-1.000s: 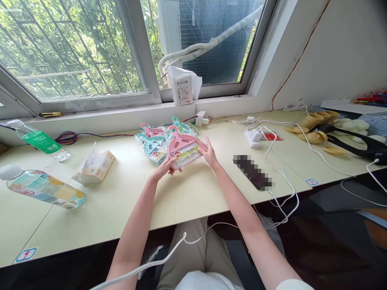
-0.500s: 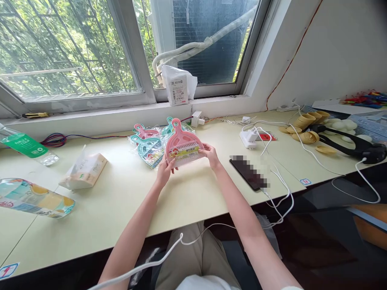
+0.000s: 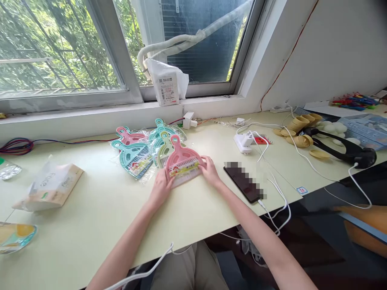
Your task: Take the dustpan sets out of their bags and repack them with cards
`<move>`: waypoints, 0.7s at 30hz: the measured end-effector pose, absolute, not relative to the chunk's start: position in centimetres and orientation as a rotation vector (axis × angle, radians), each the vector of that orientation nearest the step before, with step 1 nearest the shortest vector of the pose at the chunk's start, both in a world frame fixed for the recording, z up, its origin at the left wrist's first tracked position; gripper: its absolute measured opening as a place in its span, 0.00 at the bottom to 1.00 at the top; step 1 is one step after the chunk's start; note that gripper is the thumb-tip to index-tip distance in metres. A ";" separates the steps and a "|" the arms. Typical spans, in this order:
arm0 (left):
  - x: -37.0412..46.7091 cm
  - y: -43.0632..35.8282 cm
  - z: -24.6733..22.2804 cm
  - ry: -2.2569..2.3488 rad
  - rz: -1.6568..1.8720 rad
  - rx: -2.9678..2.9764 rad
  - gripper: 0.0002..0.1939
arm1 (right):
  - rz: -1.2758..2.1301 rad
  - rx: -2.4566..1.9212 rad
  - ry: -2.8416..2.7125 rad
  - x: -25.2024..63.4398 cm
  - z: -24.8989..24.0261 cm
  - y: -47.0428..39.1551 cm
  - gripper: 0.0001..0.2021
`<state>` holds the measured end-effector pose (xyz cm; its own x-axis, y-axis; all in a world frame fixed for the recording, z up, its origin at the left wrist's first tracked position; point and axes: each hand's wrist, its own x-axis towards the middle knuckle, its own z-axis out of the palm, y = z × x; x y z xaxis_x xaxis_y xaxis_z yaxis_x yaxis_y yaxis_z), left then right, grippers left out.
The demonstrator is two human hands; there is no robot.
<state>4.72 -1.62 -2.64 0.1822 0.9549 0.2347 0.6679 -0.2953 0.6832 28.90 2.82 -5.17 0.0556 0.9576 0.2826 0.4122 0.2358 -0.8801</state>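
Observation:
Both of my hands hold a pink dustpan-and-brush set [image 3: 184, 155] in clear wrapping, with a yellow printed label across it. My left hand [image 3: 161, 187] grips its lower left edge, and my right hand [image 3: 209, 169] pinches its right edge. The set lies low at the table, its round handle pointing away from me. Just behind it is a green set [image 3: 165, 146], partly covered. Further left are a teal set [image 3: 133, 159] with a pink set [image 3: 128, 135] behind it. More teal sets [image 3: 160, 131] lie at the back.
On the table [image 3: 99, 217], a tissue pack [image 3: 56, 187] and bottles lie left. A phone [image 3: 244, 183], white charger [image 3: 243, 143] and loose cables are right, with tan cups [image 3: 299, 123] and a black headset [image 3: 341, 151] beyond. A wrapped box [image 3: 167, 88] stands on the sill.
Both hands have brought the pink set down towards the table. The green set behind it now shows. The view has shifted, so the objects on the left appear further left.

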 end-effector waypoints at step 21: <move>2.7 12.0 -4.9 1.872 1.207 1.926 0.36 | 0.387 -1.676 -1.694 21.3 -4.8 15.2 0.19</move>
